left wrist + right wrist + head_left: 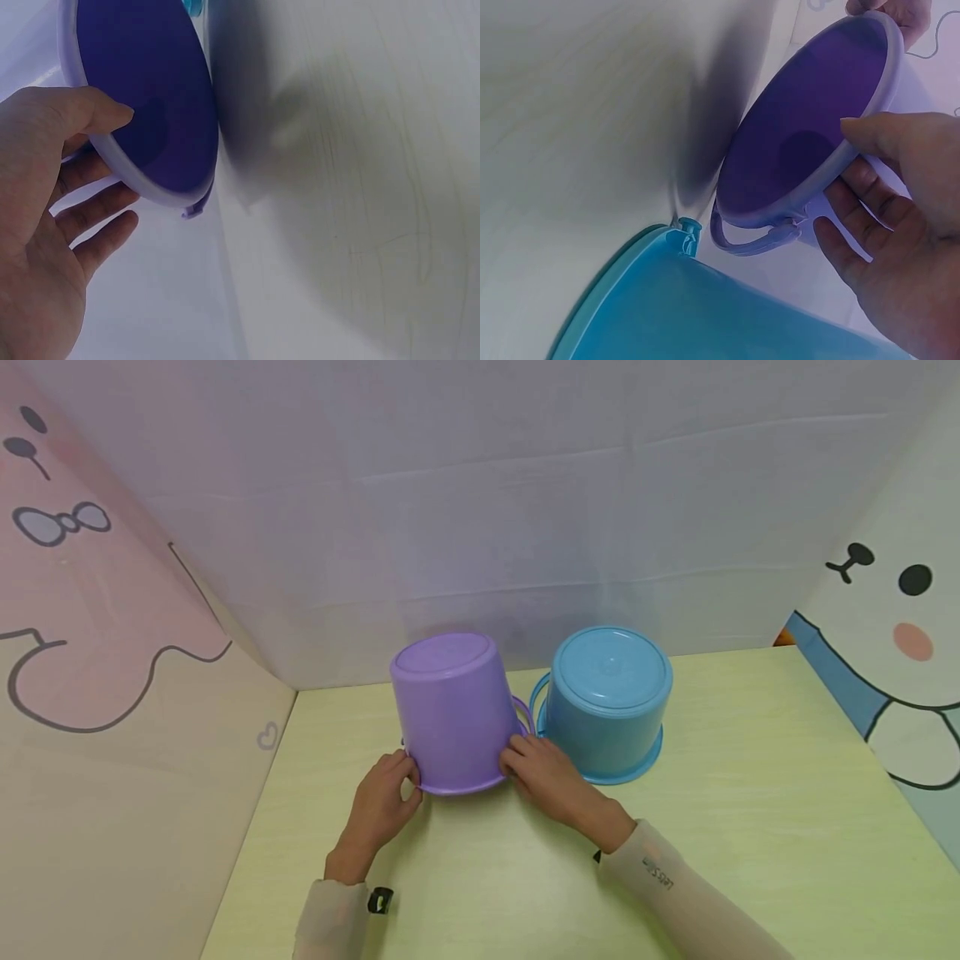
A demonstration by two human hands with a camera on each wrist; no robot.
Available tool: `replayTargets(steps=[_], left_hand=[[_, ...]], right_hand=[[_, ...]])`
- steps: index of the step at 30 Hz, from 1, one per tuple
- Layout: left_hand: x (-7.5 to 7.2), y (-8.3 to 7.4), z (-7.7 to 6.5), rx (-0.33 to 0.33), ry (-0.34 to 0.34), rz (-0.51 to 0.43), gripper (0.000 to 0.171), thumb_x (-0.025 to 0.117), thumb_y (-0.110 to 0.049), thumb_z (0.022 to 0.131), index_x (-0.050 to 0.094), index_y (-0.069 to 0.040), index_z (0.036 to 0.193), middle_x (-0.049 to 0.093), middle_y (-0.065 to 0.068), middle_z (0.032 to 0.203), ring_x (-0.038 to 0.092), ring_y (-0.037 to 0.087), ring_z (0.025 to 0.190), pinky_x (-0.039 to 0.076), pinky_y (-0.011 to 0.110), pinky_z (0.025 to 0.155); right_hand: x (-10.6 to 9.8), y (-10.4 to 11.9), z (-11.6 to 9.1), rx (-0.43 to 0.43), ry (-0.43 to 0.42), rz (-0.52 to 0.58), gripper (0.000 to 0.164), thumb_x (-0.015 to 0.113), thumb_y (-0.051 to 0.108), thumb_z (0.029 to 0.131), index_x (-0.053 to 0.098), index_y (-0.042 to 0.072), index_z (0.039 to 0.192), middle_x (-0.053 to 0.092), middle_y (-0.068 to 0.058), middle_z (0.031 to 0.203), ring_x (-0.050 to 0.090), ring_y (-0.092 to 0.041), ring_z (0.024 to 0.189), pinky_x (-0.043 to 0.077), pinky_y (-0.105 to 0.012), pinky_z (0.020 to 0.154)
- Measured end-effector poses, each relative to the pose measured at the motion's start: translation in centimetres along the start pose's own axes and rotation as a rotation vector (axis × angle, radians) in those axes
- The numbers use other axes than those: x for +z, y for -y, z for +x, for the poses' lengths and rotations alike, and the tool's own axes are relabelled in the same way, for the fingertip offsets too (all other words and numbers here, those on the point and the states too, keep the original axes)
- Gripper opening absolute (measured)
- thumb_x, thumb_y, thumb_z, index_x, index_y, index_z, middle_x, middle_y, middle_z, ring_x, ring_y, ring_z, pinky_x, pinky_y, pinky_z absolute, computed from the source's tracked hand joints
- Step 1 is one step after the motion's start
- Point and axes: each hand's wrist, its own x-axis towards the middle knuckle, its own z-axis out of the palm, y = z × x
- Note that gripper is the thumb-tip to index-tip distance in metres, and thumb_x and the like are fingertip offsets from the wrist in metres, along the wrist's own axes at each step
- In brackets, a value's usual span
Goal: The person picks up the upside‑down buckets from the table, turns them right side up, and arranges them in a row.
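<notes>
In the centre of the head view, a tapered purple plastic bucket (pixel 453 722) is tipped bottom-up over a pale yellow-green tabletop (pixel 750 793), its near rim raised off the surface. The left hand (pixel 381 806), at the bucket's lower left, grips that rim with the thumb inside; the right hand (pixel 551 781), at its lower right, pinches the rim likewise, thumb inside and fingers outside. A curved purple handle (pixel 757 246) shows below the rim in the middle of the right wrist view. Just right of centre in the head view, a round blue plastic bucket (pixel 609 714) stands upside down near the right hand. A pale, creased sheet (pixel 487 527) fills the upper middle behind both
</notes>
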Motion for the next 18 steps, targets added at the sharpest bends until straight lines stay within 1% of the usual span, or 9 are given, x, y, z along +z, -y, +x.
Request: replayTargets(steps=[6, 11, 18], left_hand=[[-0.15, -0.09, 0.18, 0.005, -0.015, -0.009, 0.035, 0.081, 0.008, 0.071, 0.053, -0.012, 0.08, 0.054, -0.001, 0.086, 0.054, 0.024, 0.081, 0.047, 0.038, 0.07], [-0.32, -0.15, 0.29, 0.02, -0.04, -0.015, 0.035, 0.081, 0.008, 0.07, 0.054, -0.011, 0.08, 0.054, -0.001, 0.085, 0.054, 0.023, 0.081, 0.047, 0.038, 0.07], [-0.57, -0.19, 0.38, 0.034, -0.057, -0.016, 0.035, 0.081, 0.009, 0.07, 0.054, -0.011, 0.08, 0.054, -0.002, 0.084, 0.053, 0.021, 0.079, 0.046, 0.036, 0.069]], right_hand=[[-0.25, 0.02, -0.03, 0.001, -0.009, 0.016, 0.019, 0.074, 0.001, 0.095, 0.061, 0.014, 0.094, 0.055, 0.0, 0.095, 0.056, -0.021, 0.089, 0.049, -0.037, 0.076], [-0.46, 0.03, -0.02, -0.009, -0.032, 0.015, 0.021, 0.076, 0.001, 0.094, 0.06, 0.014, 0.094, 0.055, 0.0, 0.094, 0.056, -0.02, 0.088, 0.049, -0.037, 0.076], [-0.75, 0.13, 0.02, -0.015, -0.047, 0.013, 0.022, 0.077, 0.0, 0.093, 0.06, 0.014, 0.094, 0.056, 0.0, 0.095, 0.057, -0.021, 0.088, 0.05, -0.038, 0.077]])
